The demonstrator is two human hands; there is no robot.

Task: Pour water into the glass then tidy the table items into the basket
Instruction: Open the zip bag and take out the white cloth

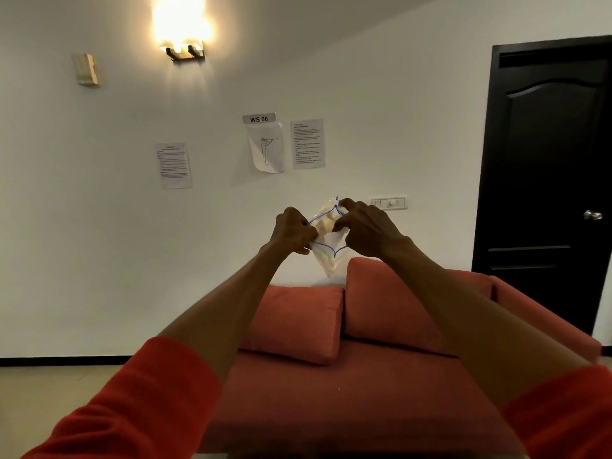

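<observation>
left hand (293,231): I see it raised in front of me at arm's length, fingers curled, pinching the left side of the bag's mouth.
right hand (367,226): up level with the left, thumb and fingers pinching the right side of the bag's mouth; the forefinger sits at the top corner of the blue line.
zip bag (326,256): clear plastic with a blue zip line, held in the air between both hands, mouth pulled apart into a diamond shape; something pale inside, can't tell what. Bottom of the bag hangs down free.
sleeves (149,392): red, pushed up, both forearms bare.
sofa (347,392): red-orange, below my arms, two cushions at its back edge against the wall; the bag hangs above the cushions, not touching.
wall (99,226): white, with printed sheets, a "WS 06" label (259,118), a lit lamp (182,28) and a switch plate (389,203).
door (549,177): dark, closed, at the right.
glass, basket, table: can't tell, out of my view.
</observation>
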